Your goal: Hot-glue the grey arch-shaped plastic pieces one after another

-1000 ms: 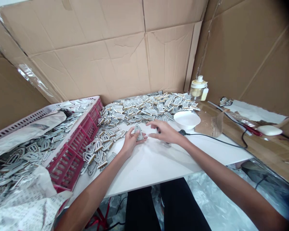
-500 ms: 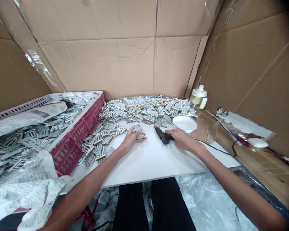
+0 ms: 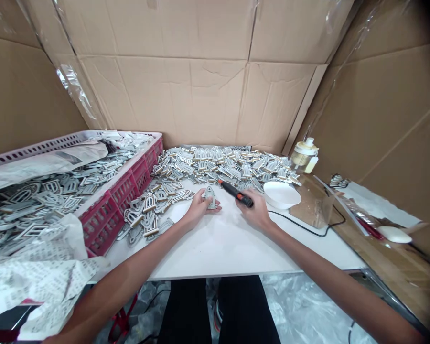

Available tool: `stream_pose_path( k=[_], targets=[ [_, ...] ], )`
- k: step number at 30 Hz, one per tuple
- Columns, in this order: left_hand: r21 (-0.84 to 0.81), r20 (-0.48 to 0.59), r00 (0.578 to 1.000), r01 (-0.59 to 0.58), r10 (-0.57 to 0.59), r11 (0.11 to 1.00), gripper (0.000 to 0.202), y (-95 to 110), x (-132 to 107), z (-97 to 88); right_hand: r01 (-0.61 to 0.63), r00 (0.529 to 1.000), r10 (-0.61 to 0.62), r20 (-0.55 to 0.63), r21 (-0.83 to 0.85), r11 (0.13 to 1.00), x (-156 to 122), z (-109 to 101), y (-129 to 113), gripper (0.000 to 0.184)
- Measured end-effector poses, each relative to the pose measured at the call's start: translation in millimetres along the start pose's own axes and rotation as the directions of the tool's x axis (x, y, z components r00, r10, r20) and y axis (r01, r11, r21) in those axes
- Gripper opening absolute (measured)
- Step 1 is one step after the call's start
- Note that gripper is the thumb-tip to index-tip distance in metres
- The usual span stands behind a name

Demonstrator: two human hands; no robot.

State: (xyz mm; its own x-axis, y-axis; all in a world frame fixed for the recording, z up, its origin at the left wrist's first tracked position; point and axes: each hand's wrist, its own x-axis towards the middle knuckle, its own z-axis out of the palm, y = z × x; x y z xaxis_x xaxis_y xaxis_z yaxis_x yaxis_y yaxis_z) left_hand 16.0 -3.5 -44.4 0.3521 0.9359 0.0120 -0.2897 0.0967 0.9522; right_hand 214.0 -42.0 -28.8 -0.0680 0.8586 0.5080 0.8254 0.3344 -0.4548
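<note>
My left hand pinches a small grey arch-shaped piece and holds it down on the white tabletop. My right hand is wrapped round a black glue gun with an orange trigger. The gun's nozzle points up and left, a little to the right of the arch piece. A black cable runs from the gun off to the right. A big heap of like grey and tan pieces lies just beyond both hands.
A red crate lined with newspaper and full of grey pieces stands at the left. A white bowl sits right of my right hand, a small capped bottle behind it. Cardboard walls close in the back and sides.
My right hand reached right, took hold of the glue gun lying on the table and has lifted it toward the arch piece. My left hand has kept the piece in place.
</note>
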Motion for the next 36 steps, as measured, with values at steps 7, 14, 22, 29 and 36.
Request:
stream_pose_path(
  k=[7, 14, 22, 29, 36],
  targets=[
    [0.025, -0.016, 0.999, 0.038, -0.038, 0.999, 0.026, 0.3, 1.0, 2.8, 0.037, 0.995, -0.038, 0.093, 0.018, 0.999, -9.6, 5.2, -1.9, 0.009],
    [0.033, -0.009, 0.998, 0.067, -0.067, 0.997, 0.029, 3.4, -2.7, 6.0, 0.028, 0.996, -0.029, 0.081, 0.014, 1.000, -7.2, 7.8, -0.1, 0.005],
    [0.036, -0.014, 0.996, 0.090, -0.090, 0.995, 0.030, 4.8, -4.9, 8.4, 0.036, 0.997, -0.039, 0.071, 0.039, 0.999, -7.6, 8.7, -1.0, 0.005],
    [0.036, -0.016, 0.996, 0.085, -0.085, 0.996, 0.027, 2.9, -4.3, 8.1, 0.046, 0.997, -0.049, 0.058, 0.047, 0.998, -9.3, 10.6, 0.5, 0.007],
    [0.027, -0.026, 0.995, 0.094, -0.093, 0.995, 0.024, 4.5, -4.7, 9.6, 0.039, 0.997, -0.042, 0.058, 0.051, 0.998, -9.3, 11.3, 0.7, 0.007]
  ],
)
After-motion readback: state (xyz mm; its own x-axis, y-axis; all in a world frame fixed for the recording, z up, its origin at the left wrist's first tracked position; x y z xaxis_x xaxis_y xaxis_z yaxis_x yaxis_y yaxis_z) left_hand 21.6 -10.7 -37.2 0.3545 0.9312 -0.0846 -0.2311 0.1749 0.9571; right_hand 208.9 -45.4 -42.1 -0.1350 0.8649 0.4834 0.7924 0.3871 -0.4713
